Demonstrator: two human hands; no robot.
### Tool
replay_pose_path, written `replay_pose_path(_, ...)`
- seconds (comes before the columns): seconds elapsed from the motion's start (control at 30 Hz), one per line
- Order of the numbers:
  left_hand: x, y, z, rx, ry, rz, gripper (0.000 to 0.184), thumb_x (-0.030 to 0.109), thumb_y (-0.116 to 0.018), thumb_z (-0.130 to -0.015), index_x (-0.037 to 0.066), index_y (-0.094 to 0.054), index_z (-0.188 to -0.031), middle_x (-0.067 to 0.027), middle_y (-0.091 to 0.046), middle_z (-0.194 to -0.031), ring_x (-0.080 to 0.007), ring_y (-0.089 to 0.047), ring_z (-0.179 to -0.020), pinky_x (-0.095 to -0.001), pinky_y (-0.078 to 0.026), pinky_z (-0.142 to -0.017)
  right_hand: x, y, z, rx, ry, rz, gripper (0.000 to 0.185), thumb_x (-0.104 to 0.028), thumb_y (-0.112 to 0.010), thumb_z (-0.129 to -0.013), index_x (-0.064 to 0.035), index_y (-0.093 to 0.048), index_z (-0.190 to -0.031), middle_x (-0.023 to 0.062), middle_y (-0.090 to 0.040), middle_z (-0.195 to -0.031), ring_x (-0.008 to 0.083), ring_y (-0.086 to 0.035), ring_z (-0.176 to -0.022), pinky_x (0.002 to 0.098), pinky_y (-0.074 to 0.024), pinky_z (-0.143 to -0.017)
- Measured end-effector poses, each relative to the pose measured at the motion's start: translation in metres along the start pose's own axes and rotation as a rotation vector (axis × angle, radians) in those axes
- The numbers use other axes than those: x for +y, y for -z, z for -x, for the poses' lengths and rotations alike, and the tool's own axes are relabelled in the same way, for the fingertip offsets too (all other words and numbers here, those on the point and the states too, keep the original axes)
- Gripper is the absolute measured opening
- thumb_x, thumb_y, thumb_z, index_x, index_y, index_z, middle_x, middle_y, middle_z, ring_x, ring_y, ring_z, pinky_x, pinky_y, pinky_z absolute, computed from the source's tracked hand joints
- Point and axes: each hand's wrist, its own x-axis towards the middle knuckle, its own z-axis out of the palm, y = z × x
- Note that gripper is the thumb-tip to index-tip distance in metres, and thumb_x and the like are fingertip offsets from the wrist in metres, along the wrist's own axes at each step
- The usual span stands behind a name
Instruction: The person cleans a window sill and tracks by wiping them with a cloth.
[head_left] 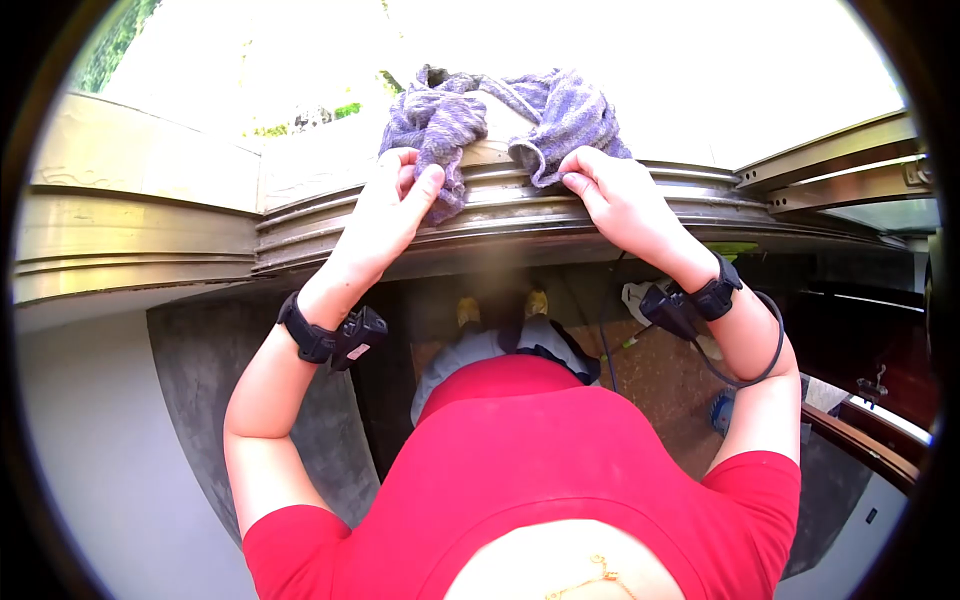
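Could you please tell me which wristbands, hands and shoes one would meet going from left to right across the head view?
Left wristband, left hand, left yellow shoe, right yellow shoe, right hand, right wristband.

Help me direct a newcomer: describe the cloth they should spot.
Beyond the red shirt runs a metal window track. Over it, held by the left hand and right hand, bunches the cloth: mottled purple-grey and crumpled, unlike the rigid metal.

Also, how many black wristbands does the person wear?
2. One black wristband is around the left arm, and the other wristband is around the right arm. Neither is hidden.
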Motion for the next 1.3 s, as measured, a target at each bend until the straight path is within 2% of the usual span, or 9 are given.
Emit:
replay_pose_path(0.07, 0.005, 0.006, 0.011, 0.077, -0.299, -0.392, 0.039, 0.019, -0.069, -0.091, 0.002, -0.050, -0.121, -0.0106, -0.058, -0.107, -0.0182, -0.056, -0.094, -0.0304, -0.047, -0.084, 0.000, 0.003, 0.001, -0.012, -0.030, -0.048, 0.012, -0.011, -0.058, -0.092, -0.0008, -0.059, -0.099, 0.0168, -0.064, -0.081, 0.0338, -0.062, -0.077, 0.0382, -0.0484, -0.070)
replay_pose_path(0.17, 0.013, 0.014, 0.024, 0.121, -0.303, -0.563, 0.043, 0.029, -0.072, -0.086, -0.002, -0.058, -0.112, -0.0145, -0.060, -0.096, -0.0268, -0.058, -0.089, -0.0359, -0.048, -0.083, -0.002, 0.002, 0.002, -0.002, -0.066, -0.125, 0.013, -0.012, -0.058, -0.093, -0.0009, -0.058, -0.099, 0.0167, -0.063, -0.081, 0.0338, -0.061, -0.077, 0.0388, -0.0478, -0.070)
replay_pose_path(0.23, 0.002, 0.016, 0.025, 0.073, -0.562, -0.827, 0.036, 0.030, -0.070, -0.086, -0.003, -0.064, -0.098, -0.0160, -0.061, -0.097, -0.0311, -0.058, -0.091, -0.0394, -0.047, -0.081, -0.004, -0.002, 0.005, 0.025, 0.026, 0.031, 0.011, -0.013, -0.057, -0.092, -0.0029, -0.060, -0.094, 0.0185, -0.063, -0.081, 0.0354, -0.061, -0.081, 0.0444, -0.0475, -0.074)
replay_pose_path(0.77, 0.000, -0.018, 0.000, -0.004, -0.576, -0.650, 0.025, 0.017, -0.059, -0.091, -0.002, -0.060, -0.107, -0.0191, -0.062, -0.087, -0.0370, -0.060, -0.085, -0.0440, -0.048, -0.078, -0.013, -0.025, -0.016, 0.050, 0.040, 0.005, 0.013, -0.013, -0.057, -0.090, -0.0004, -0.062, -0.091, 0.0192, -0.064, -0.082, 0.0372, -0.062, -0.082, 0.0463, -0.0476, -0.073)
replay_pose_path(0.83, 0.013, -0.016, 0.002, -0.072, -0.463, -0.621, 0.034, 0.026, -0.067, -0.085, -0.002, -0.062, -0.105, -0.0180, -0.062, -0.088, -0.0351, -0.061, -0.084, -0.0425, -0.049, -0.077, -0.008, -0.020, -0.017, -0.022, -0.062, -0.094, 0.018, -0.018, -0.058, -0.093, -0.0002, -0.062, -0.098, 0.0143, -0.065, -0.081, 0.0268, -0.062, -0.075, 0.0368, -0.0488, -0.070)
replay_pose_path(1.07, 0.013, -0.028, -0.009, -0.008, -0.487, -0.751, 0.034, 0.033, -0.072, -0.080, 0.002, -0.067, -0.093, -0.0143, -0.058, -0.082, -0.0309, -0.060, -0.079, -0.0406, -0.048, -0.073, 0.015, -0.020, -0.019, -0.032, -0.193, -0.375, 0.023, -0.020, -0.058, -0.093, 0.0007, -0.066, -0.096, 0.0117, -0.065, -0.079, 0.0198, -0.060, -0.073, 0.0333, -0.0475, -0.070)
replay_pose_path(1.13, 0.011, -0.025, -0.011, -0.026, -0.407, -0.575, 0.028, 0.025, -0.070, -0.083, 0.001, -0.068, -0.098, -0.0142, -0.062, -0.080, -0.0277, -0.062, -0.081, -0.0382, -0.049, -0.075, 0.012, -0.017, -0.019, -0.066, -0.275, -0.420, 0.022, -0.020, -0.058, -0.093, 0.0006, -0.065, -0.097, 0.0080, -0.062, -0.075, 0.0143, -0.055, -0.070, 0.0306, -0.0457, -0.066)
replay_pose_path(1.23, -0.005, 0.009, -0.018, -0.050, -0.097, 0.170, 0.031, 0.018, -0.062, -0.095, -0.002, -0.063, -0.119, -0.0085, -0.068, -0.108, -0.0132, -0.061, -0.102, -0.0293, -0.047, -0.089, 0.012, -0.016, -0.018, -0.066, -0.265, -0.432, 0.022, -0.020, -0.058, -0.094, 0.0004, -0.065, -0.097, 0.0059, -0.061, -0.074, 0.0120, -0.053, -0.069, 0.0292, -0.0447, -0.065)
replay_pose_path(1.3, -0.003, 0.030, -0.010, -0.097, -0.105, 0.485, 0.032, 0.015, -0.050, -0.101, 0.004, -0.054, -0.131, -0.0049, -0.063, -0.119, -0.0153, -0.059, -0.109, -0.0323, -0.045, -0.097, 0.011, -0.018, -0.018, -0.033, -0.219, -0.395, 0.021, -0.020, -0.058, -0.094, 0.0003, -0.065, -0.097, 0.0052, -0.060, -0.074, 0.0109, -0.052, -0.069, 0.0283, -0.0444, -0.065)
